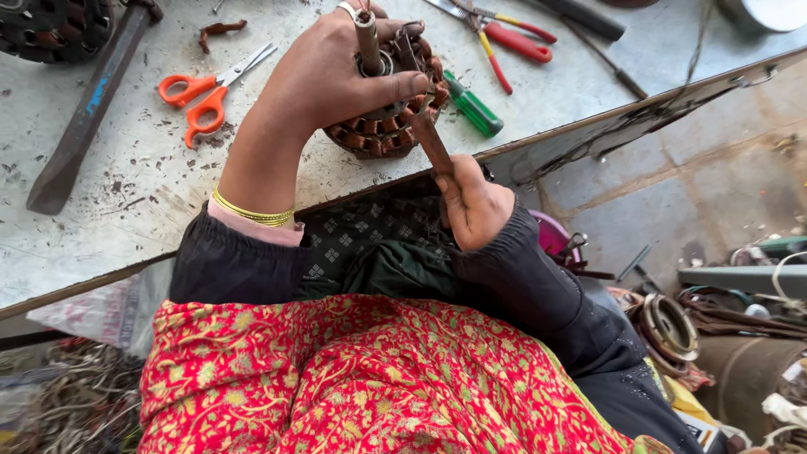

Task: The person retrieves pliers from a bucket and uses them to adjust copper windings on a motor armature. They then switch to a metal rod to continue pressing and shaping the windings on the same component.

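a pale metal workbench [151, 193], scuffed, flecked with rust-coloured grit and edged by a thin raised lip, is seen carrying everything in view; near its front edge a round motor stator [395, 126] wound with copper coils is kept upright, and this is the piece being worked on. it is judged heavy for its size, rigid and unyielding in its stacked iron core, while the reddish-brown windings look brittle at their insulation and are best not squeezed or scraped; the firm places for a hold are judged to be the outer rim and the steel shaft [367, 38] standing out of its centre. a long dark steel bar [80, 118], flat and dull, is laid diagonally at the far left. the left hand [332, 71] is closed over the top of the stator, fingers wrapped about the shaft and the thumb pressed across the coils. the right hand [472, 202] is clenched round the lower end of a narrow rusty metal tool [430, 139], whose upper end is set against the stator's side. orange-handled scissors [210, 88] lie open to the left, red-handled pliers [504, 38] are seen beyond, and a green-handled screwdriver [473, 108] rests just beside the stator, its plastic smooth and glossy
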